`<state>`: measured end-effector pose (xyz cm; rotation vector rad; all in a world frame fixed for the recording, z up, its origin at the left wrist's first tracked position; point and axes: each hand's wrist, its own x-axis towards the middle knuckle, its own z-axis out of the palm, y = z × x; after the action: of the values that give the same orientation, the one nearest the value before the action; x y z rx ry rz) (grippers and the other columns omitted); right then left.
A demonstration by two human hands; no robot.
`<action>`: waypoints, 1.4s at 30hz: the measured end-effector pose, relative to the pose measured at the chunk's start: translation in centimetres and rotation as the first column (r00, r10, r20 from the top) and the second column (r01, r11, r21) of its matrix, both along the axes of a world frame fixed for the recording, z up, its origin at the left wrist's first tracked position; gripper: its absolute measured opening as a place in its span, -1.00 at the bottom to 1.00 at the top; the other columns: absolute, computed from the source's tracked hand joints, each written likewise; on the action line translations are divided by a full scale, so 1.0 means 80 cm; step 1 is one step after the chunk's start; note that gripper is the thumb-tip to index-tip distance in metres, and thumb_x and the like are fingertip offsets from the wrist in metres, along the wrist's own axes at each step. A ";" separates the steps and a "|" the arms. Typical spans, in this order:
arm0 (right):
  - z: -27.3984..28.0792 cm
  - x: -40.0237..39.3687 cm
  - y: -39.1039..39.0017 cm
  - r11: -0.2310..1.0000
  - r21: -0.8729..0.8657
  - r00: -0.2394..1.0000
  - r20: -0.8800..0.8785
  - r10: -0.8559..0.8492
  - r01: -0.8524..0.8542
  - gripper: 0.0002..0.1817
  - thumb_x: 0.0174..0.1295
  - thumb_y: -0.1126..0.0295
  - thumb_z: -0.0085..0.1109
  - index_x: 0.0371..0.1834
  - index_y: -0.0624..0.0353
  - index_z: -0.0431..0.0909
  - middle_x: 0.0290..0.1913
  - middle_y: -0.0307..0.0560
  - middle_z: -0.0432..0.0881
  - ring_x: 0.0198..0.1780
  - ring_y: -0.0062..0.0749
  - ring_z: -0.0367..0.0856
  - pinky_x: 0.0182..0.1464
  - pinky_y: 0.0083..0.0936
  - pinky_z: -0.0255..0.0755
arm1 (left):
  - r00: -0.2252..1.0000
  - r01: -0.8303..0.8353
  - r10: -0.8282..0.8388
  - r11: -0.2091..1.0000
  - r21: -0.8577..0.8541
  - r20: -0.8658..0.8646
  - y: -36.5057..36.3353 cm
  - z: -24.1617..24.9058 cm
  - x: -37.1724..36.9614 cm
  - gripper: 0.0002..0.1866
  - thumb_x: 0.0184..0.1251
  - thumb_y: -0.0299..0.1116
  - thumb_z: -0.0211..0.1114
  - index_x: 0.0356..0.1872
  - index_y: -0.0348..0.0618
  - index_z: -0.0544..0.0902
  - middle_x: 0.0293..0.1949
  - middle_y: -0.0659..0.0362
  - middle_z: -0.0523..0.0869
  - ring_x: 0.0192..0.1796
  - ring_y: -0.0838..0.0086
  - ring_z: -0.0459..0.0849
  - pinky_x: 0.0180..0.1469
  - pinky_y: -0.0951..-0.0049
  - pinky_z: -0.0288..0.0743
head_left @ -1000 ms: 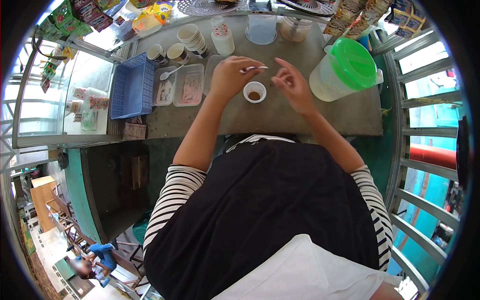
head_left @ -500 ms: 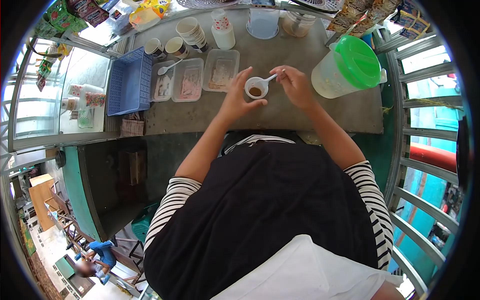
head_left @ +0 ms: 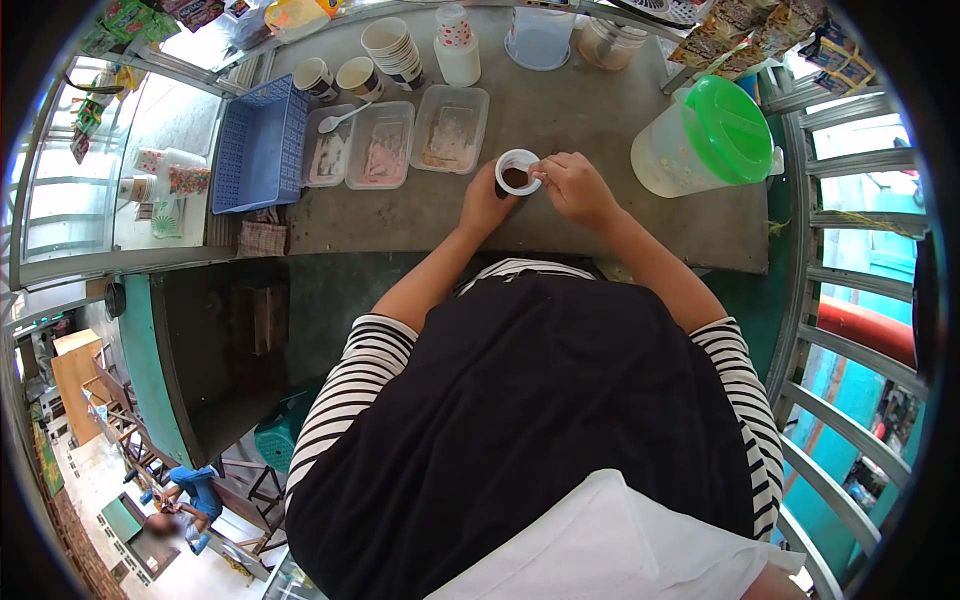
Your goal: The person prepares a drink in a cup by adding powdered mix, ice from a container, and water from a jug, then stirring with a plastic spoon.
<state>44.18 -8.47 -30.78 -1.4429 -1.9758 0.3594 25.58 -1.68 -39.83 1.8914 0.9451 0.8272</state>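
Note:
My left hand (head_left: 486, 207) is wrapped around a paper cup (head_left: 506, 157) with a white rim and dark brown contents low inside. Over its right rim, my right hand (head_left: 580, 188) pinches a spoon whose handle is mostly covered by the fingers; its bowl is down in the cup. To the left of the cup lies a plastic container (head_left: 447, 128) with pale brown residue. Beside that one sits a container with pink powder (head_left: 386, 155), and then another with white powder (head_left: 328, 160), which has a white spoon (head_left: 342, 119) resting across it.
At the right stands a pitcher (head_left: 664, 150) with a green lid (head_left: 728, 130). Stacked paper cups (head_left: 392, 52) and a white bottle (head_left: 459, 66) line the back of the counter (head_left: 400, 228). A blue basket (head_left: 258, 150) is at the left. Far lower left, a person (head_left: 190, 505) sits.
My left hand has closed around the cup, which was between spread fingers before. My right hand has moved lower and nearer the cup, taking the spoon deeper into it.

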 end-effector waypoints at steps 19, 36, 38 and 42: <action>-0.011 0.003 -0.005 0.976 -0.201 0.929 -0.341 -0.145 0.078 -0.79 0.47 0.40 0.05 -0.11 0.28 0.65 -0.17 0.09 0.73 -0.10 -0.03 0.68 0.01 -0.26 0.51 | 0.998 -0.045 0.042 0.997 0.069 0.040 -0.005 0.003 0.002 -0.40 0.10 -0.48 0.48 0.23 -0.12 0.53 0.17 0.00 0.68 0.22 0.06 0.65 0.21 0.21 0.55; 0.016 0.019 0.031 0.991 -0.032 0.988 -0.088 0.130 -0.133 -0.86 0.37 0.46 0.11 -0.17 0.29 0.62 -0.18 0.05 0.71 -0.07 -0.01 0.63 0.05 -0.21 0.48 | 0.998 0.002 -0.014 0.974 0.224 0.053 -0.004 0.007 0.003 -0.39 0.06 -0.51 0.48 0.22 -0.11 0.53 0.20 0.04 0.66 0.25 0.10 0.63 0.24 0.22 0.54; 0.008 0.011 0.026 0.990 -0.087 0.993 -0.033 0.111 -0.113 -0.85 0.38 0.44 0.11 -0.19 0.27 0.64 -0.22 0.06 0.72 -0.11 -0.01 0.64 0.01 -0.19 0.48 | 0.999 0.013 -0.025 0.972 0.236 0.048 -0.003 0.005 0.003 -0.38 0.06 -0.51 0.49 0.22 -0.10 0.53 0.20 0.04 0.66 0.25 0.10 0.63 0.24 0.23 0.54; -0.006 -0.001 0.013 0.976 -0.206 0.948 -0.293 -0.125 0.065 -0.85 0.37 0.40 0.12 -0.21 0.22 0.64 -0.28 0.02 0.72 -0.15 -0.01 0.66 -0.08 -0.15 0.47 | 1.000 0.016 -0.012 0.981 0.196 -0.024 -0.005 0.008 0.001 -0.34 0.04 -0.49 0.50 0.27 -0.06 0.53 0.21 0.04 0.66 0.25 0.10 0.63 0.24 0.23 0.55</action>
<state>44.11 -7.44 -31.22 -1.4948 -1.6524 0.7046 25.66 -2.06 -39.23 2.0770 0.8895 0.9207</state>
